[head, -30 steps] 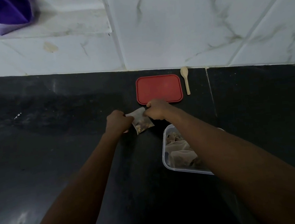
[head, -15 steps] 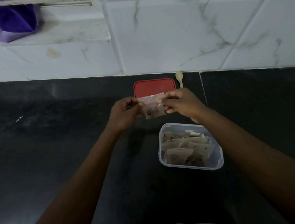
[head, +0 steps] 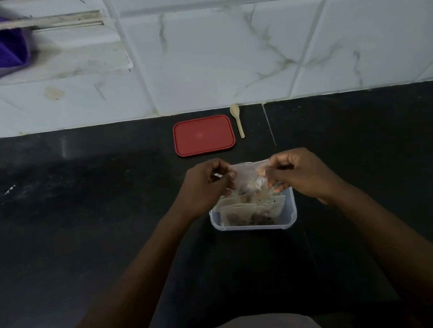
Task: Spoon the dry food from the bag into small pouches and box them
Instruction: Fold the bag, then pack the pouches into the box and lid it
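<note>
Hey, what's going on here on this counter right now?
A person is packing small filled pouches into a clear plastic box. Both hands, the left hand and the right hand, hold one translucent pouch by its top edge just above the box, which already holds several filled pouches. The box's red lid lies off on the black counter near the wall, with a small wooden spoon beside it.

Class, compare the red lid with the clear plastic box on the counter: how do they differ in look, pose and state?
The red lid is opaque and flat; the clear plastic box is see-through with raised walls. The lid lies bare near the tiled wall, beside the spoon; the box sits nearer the person, holding filled pouches. Nothing touches the lid, while both hands hold a pouch over the box. Both are rounded rectangles resting on the black counter.
</note>
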{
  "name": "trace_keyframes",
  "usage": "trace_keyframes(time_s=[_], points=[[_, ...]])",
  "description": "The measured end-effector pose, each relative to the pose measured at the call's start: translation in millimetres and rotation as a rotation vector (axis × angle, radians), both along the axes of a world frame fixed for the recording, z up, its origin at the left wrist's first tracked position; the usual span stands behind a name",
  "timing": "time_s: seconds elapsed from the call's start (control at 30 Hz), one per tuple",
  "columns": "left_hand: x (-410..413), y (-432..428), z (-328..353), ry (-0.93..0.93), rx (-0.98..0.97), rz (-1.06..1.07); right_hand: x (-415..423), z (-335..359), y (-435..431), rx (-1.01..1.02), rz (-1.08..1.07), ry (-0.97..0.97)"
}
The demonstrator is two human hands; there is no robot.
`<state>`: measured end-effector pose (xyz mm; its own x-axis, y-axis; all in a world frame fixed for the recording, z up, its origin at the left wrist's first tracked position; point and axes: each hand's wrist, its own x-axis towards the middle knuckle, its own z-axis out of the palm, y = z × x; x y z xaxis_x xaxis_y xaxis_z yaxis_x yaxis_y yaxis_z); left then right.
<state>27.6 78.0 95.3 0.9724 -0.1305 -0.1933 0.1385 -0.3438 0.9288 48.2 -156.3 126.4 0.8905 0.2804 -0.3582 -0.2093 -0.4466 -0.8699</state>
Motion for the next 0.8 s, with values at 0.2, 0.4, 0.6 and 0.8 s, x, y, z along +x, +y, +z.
trace_keyframes(time_s=[0.2,0.4,0.6,0.8], points=[[-11.0,-17.2,-14.4,-0.002,0.134,-0.114,-11.9,-14.5,-19.0,-0.070,0.055,0.027],[-13.2,-23.6,-24.9,-0.015,0.369,-0.192,-14.9,-34.1,-16.8,-0.256,0.161,-0.010],[-10.2,-28.2,-36.4,-0.044,0.563,-0.294,-16.2,-42.2,-5.1,-0.489,0.300,-0.137],[-0.3,-33.6,-39.8,-0.016,0.672,-0.326,-8.4,-46.6,6.6,-0.636,0.366,-0.131]])
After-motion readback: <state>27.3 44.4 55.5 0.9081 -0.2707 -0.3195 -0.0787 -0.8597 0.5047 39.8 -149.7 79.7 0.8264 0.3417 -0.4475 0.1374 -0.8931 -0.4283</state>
